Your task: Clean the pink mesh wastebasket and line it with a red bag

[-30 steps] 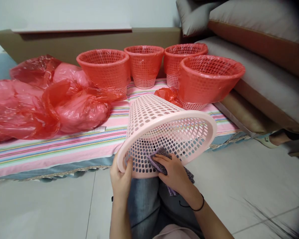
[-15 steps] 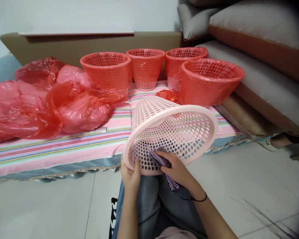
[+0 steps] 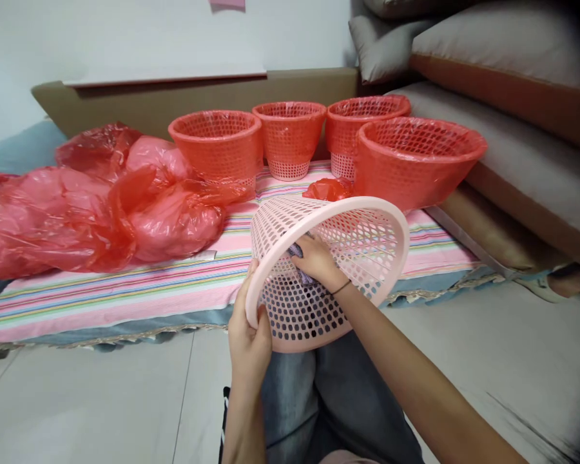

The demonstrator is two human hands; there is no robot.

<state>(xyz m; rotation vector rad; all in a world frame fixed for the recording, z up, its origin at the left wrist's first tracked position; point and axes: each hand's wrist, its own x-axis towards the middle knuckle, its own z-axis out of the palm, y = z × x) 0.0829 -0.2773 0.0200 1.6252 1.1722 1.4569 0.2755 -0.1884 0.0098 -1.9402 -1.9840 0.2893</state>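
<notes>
With the left hand [image 3: 249, 341] pinching the pale basket [image 3: 403, 241] rim near the striped cover's [image 3: 174, 290] front edge, the right hand [image 3: 318, 259], clutching the cloth [image 3: 305, 278], needed light, even strokes inside

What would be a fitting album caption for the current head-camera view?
Left hand grips a pink basket's rim; right hand holds a cloth inside.

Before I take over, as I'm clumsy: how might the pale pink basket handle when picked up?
The pale pink basket probably feels light, being mostly holes. Its thick rim looks unbent in the left hand's grip, suggesting stiffness. Round-sided, it may roll.
</notes>
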